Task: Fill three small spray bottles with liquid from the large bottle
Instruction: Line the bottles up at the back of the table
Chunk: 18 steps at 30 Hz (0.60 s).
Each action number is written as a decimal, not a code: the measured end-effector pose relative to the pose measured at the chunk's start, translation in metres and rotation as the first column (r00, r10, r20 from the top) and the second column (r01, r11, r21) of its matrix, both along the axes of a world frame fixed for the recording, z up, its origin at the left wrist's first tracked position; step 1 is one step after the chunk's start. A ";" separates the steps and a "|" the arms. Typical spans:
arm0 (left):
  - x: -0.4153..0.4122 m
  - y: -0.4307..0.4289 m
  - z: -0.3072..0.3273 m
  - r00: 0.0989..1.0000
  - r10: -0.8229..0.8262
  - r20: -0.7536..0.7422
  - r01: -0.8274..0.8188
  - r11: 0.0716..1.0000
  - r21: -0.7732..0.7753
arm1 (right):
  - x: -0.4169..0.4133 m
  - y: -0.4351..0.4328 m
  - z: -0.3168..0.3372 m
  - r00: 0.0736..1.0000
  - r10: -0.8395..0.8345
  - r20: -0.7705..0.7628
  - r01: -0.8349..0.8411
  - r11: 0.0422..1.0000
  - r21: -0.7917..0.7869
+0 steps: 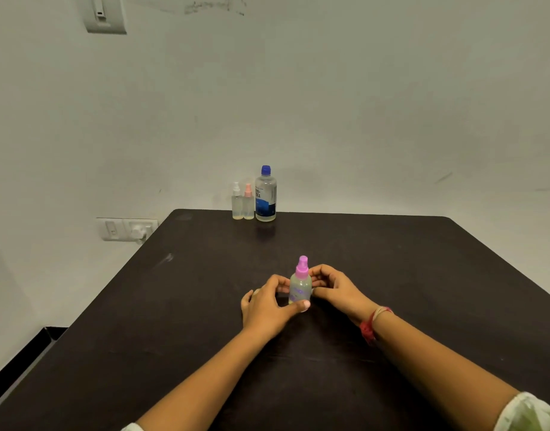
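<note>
Far back on the dark table [174,306] stand a small clear spray bottle with a white top [237,203], a small clear spray bottle with a pale pink top [248,203] right beside it, and the big clear bottle with a blue cap [265,197]. Nearer, the left hand [264,306] wraps round the upright little plastic spray bottle with a purple top [301,289], and the right hand [335,286] pinches its other side. It looks light, smooth and maybe slippery. Best to hold the round body firmly and turn the top.
</note>
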<state>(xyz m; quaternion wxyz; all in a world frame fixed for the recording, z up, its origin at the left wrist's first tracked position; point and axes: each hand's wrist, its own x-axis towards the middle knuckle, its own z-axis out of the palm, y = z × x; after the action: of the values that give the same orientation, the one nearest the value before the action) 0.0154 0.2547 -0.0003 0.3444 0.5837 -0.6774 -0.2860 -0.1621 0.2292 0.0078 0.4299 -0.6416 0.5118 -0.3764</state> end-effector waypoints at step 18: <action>0.019 -0.044 -0.001 0.994 0.015 -0.112 -0.016 1.000 -0.013 | 0.034 -0.017 0.006 0.984 0.016 0.178 -0.025 0.999 0.047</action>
<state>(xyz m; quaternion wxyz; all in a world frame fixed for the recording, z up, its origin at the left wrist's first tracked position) 0.0342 0.2108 -0.0015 0.3882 0.5695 -0.6545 -0.3109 -0.1281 0.2126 0.0142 0.4933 -0.6000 0.4737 -0.4150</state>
